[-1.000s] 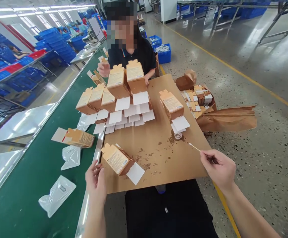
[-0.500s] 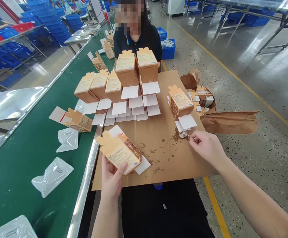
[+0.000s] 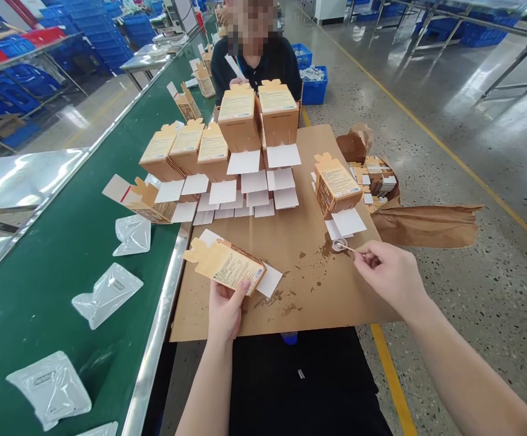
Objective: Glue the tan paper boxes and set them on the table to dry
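Note:
My left hand point(image 3: 227, 306) grips a brown printed carton point(image 3: 234, 266) near its lower corner, thumb on the printed face. The carton is tilted, with a scalloped tan flap at its left and a white flap at its right. Between the fingertips of my right hand point(image 3: 388, 272) is a thin stick that looks like a cotton swab point(image 3: 349, 247). Its far tip reaches into a small clear dish point(image 3: 338, 244) on the cardboard sheet point(image 3: 309, 321). Wet-looking dark spots mark the sheet around the dish.
Stacked cartons point(image 3: 238, 118) with white flaps stand across the sheet, and another carton point(image 3: 338, 184) is at the right. Clear pouches point(image 3: 108, 295) and cartons lie on the green conveyor point(image 3: 122, 345). A paper sack point(image 3: 427, 225) of flat cartons is on the right. A person point(image 3: 257, 57) sits opposite.
The held carton has turned flatter and shifted right. The conveyor's near pouches have moved away from me. The person opposite now has a hand raised with a white strip. My right hand stays at the dish.

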Tool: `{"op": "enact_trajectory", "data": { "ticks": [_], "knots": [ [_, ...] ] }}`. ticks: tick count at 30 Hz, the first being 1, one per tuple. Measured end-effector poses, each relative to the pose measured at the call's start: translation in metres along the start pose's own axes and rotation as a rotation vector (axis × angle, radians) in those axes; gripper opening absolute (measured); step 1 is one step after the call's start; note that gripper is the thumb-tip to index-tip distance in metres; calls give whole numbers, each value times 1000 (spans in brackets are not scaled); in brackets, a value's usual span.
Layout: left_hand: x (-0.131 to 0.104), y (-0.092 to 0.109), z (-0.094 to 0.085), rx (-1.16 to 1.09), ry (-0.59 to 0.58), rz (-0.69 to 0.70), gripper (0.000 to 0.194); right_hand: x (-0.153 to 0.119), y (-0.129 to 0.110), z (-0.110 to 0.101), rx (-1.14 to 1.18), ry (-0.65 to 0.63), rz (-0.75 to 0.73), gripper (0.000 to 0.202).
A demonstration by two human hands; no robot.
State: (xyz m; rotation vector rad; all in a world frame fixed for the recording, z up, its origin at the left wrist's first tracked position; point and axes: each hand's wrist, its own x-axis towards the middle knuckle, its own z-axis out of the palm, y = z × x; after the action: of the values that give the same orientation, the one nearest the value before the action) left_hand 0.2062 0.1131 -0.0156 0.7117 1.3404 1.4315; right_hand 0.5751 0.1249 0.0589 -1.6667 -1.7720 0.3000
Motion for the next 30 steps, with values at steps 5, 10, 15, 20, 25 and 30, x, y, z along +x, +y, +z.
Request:
{"op": "enact_trajectory", "data": {
  "ticks": [5, 10, 15, 20, 25, 30],
  "knots": [
    [2, 3, 2, 41, 23, -2, 91, -53, -47, 62, 288, -94, -90, 25],
    [2, 9, 6, 106, 14, 37, 91, -67, -70, 116, 333, -166, -149, 30],
    [1, 10, 9, 116, 17, 50, 90, -63, -64, 124, 280, -158, -225, 34],
    [-3, 1, 11, 151, 36, 133, 95, -61, -55, 115, 310, -42, -153, 31],
    [-13, -1, 11, 320, 30, 243, 103, -74, -44, 87, 388, 37, -41, 25],
    [-16, 3, 0, 506, -33, 183, 96, -88, -37, 71, 411, 81, 21, 24]
  ]
}}
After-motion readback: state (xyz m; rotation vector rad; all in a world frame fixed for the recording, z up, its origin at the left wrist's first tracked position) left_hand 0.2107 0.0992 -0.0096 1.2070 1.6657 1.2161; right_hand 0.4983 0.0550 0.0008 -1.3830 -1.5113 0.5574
